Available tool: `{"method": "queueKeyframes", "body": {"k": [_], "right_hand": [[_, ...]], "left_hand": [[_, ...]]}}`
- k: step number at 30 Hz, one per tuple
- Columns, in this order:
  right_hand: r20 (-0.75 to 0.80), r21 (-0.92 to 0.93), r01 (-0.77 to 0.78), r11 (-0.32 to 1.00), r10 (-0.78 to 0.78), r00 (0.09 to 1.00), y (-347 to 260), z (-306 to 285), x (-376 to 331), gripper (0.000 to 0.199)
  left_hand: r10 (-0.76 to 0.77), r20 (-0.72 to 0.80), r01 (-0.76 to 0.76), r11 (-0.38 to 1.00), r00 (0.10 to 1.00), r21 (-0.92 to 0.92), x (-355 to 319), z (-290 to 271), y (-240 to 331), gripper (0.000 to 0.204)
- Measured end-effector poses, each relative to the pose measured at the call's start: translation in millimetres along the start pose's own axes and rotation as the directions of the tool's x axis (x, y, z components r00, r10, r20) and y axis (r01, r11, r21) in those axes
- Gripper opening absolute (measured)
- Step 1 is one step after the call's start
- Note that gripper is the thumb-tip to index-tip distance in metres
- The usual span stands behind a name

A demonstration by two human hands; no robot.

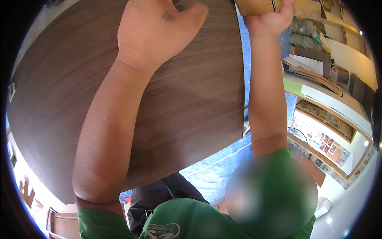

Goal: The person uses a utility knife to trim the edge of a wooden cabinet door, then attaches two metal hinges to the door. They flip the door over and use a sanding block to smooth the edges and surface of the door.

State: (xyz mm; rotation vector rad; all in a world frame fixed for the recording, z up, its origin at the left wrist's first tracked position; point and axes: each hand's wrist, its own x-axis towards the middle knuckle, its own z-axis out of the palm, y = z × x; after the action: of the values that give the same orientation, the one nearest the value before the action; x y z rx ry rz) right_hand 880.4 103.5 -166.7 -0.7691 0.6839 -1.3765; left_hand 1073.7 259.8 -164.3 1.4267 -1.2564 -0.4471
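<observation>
A large dark brown wood-grain panel point(191, 107) spreads under my left arm. My left hand point(157, 34) is over its far part, back of the hand up, thumb stretched to the right. The other fingers are mostly cut off by the top edge, so their pose is hidden. Beyond the panel's right edge, my right hand point(270, 22) grips a light brown wooden block point(254, 8) with a dark slit in it. The palm presses against the block and the thumb rises along its right part; the remaining fingers are out of view.
Blue sheeting point(215, 165) covers the floor beside the panel. On the right are stuffed sacks point(304, 36), stacked boards point(308, 65) and a wood-framed opening point(326, 119). A black bag or cloth point(167, 193) lies near my body, below the panel's near edge.
</observation>
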Motion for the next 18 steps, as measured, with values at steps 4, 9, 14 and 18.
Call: {"method": "queueKeyframes", "body": {"k": [4,9,14,18], "right_hand": [[0.025,0.005,-0.002,1.000,0.002,1.000,-4.4,-18.5,-21.1,0.058],[0.163,0.030,-0.031,0.999,0.026,0.986,-15.9,-54.5,-50.0,0.066],[0.228,0.028,-0.027,0.999,0.020,0.973,-22.4,-56.8,-90.8,0.073],[0.184,0.018,0.008,1.000,-0.011,0.983,-28.9,-61.2,-119.7,0.075]], "left_hand": [[-0.034,0.007,0.034,0.999,0.999,0.010,1.0,-0.9,7.2,0.025],[0.020,-0.036,-0.016,0.992,0.999,0.127,-6.6,7.5,17.4,0.025],[-0.125,0.029,0.120,0.985,0.992,0.122,-4.8,5.4,20.0,0.025],[-0.097,0.029,0.093,0.987,0.995,0.131,-6.6,11.5,20.5,0.026]]}}
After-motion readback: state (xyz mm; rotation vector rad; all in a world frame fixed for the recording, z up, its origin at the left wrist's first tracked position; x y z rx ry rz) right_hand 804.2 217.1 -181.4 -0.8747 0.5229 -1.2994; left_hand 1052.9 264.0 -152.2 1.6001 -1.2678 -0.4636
